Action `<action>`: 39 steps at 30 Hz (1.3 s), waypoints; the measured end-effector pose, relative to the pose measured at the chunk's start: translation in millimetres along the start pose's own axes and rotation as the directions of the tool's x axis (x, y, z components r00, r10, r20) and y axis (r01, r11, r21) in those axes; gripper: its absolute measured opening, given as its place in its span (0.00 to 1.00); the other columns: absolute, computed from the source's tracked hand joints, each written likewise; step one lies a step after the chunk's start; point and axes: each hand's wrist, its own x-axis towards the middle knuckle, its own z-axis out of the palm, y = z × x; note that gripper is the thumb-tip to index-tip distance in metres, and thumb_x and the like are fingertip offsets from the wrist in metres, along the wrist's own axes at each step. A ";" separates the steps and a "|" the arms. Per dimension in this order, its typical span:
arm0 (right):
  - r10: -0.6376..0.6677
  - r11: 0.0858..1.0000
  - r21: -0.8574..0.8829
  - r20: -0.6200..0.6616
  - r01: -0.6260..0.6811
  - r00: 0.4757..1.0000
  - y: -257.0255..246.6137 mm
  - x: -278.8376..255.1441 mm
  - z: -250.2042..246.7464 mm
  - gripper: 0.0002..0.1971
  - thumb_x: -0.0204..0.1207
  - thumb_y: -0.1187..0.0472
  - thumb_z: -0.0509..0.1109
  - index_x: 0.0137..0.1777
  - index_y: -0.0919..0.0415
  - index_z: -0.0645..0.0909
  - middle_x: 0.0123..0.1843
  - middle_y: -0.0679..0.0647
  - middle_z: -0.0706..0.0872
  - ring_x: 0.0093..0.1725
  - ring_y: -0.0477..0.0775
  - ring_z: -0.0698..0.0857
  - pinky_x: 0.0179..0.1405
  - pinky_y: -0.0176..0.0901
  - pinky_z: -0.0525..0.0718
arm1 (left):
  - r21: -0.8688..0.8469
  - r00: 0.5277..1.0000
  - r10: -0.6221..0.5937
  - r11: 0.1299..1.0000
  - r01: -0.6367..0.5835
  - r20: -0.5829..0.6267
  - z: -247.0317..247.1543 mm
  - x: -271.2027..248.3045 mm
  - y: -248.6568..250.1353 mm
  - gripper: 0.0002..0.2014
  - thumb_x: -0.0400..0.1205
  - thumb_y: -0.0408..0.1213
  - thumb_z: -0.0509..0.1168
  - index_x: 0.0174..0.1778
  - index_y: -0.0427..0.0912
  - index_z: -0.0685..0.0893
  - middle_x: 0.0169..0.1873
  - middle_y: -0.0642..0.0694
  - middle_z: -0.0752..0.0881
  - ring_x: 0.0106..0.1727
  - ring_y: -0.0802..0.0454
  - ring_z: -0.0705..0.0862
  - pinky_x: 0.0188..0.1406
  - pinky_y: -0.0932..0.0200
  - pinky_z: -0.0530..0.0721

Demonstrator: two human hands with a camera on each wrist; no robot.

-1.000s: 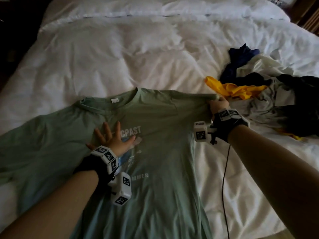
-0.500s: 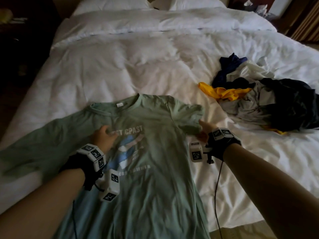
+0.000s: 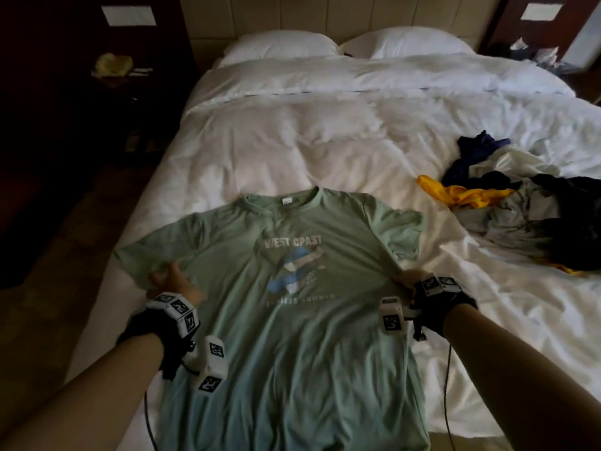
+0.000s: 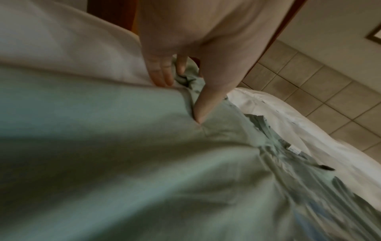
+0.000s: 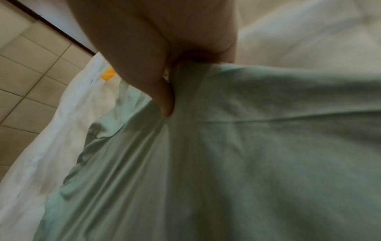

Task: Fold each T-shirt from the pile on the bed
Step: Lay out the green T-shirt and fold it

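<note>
A pale green T-shirt [image 3: 292, 336] with a white and blue chest print lies face up on the white bed [image 3: 292, 148], collar toward the pillows. My left hand [image 3: 169, 279] pinches the shirt at the left underarm, thumb on top; the left wrist view shows the green shirt [image 4: 123, 146] bunched between thumb and fingers [image 4: 160, 73]. My right hand [image 3: 408, 278] grips the right side seam just under the right sleeve; in the right wrist view its thumb [image 5: 163, 96] presses the green shirt [image 5: 247, 146] into the curled fingers. Both sleeves lie spread outward.
A pile of crumpled clothes [image 3: 527, 216] in dark blue, yellow, grey and black sits on the bed's right side. Two pillows [image 3: 341, 45] lie at the head. The bed's left edge [image 3: 107, 288] drops to dark floor. Cables trail from both wrists.
My left hand left the chest print and moved left to the underarm, now pinching cloth. My right hand slid back from the sleeve end to the side seam. The view tilted up.
</note>
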 end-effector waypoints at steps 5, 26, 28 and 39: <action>-0.025 0.997 -0.069 -0.001 0.025 1.000 10.8 2.3 -2.5 0.23 0.72 0.40 0.70 0.56 0.57 0.83 0.58 0.57 0.84 0.55 0.61 0.84 0.58 0.48 0.81 | -0.061 0.999 -0.026 0.998 0.027 0.025 3.8 -2.6 4.1 0.42 0.73 0.27 0.74 0.80 0.43 0.59 0.78 0.33 0.52 0.74 0.31 0.64 0.72 0.47 0.65; 0.012 0.614 0.775 0.182 -0.151 0.983 -11.0 9.6 -11.3 0.17 0.80 0.45 0.63 0.46 0.60 0.78 0.38 0.55 0.84 0.32 0.53 0.80 0.50 0.39 0.83 | 0.135 0.957 0.238 0.967 -0.217 -0.165 8.1 -5.3 29.1 0.32 0.76 0.36 0.71 0.77 0.43 0.68 0.82 0.35 0.51 0.83 0.36 0.47 0.79 0.40 0.48; -0.025 0.546 0.821 0.216 -0.168 0.976 -18.0 12.6 -14.0 0.17 0.83 0.48 0.60 0.58 0.62 0.78 0.68 0.58 0.82 0.53 0.55 0.86 0.72 0.39 0.73 | 0.167 0.950 0.286 0.950 -0.263 -0.128 17.9 -3.9 41.1 0.34 0.78 0.39 0.70 0.79 0.46 0.66 0.83 0.37 0.49 0.83 0.37 0.44 0.80 0.38 0.46; 0.013 0.603 0.796 0.060 -0.056 0.998 -37.9 24.1 -30.0 0.17 0.84 0.54 0.60 0.36 0.63 0.76 0.16 0.53 0.82 0.14 0.50 0.80 0.18 0.36 0.78 | 0.283 0.917 0.379 0.873 -0.398 0.122 57.6 8.3 48.5 0.31 0.79 0.54 0.66 0.78 0.51 0.68 0.79 0.38 0.63 0.78 0.35 0.63 0.78 0.40 0.58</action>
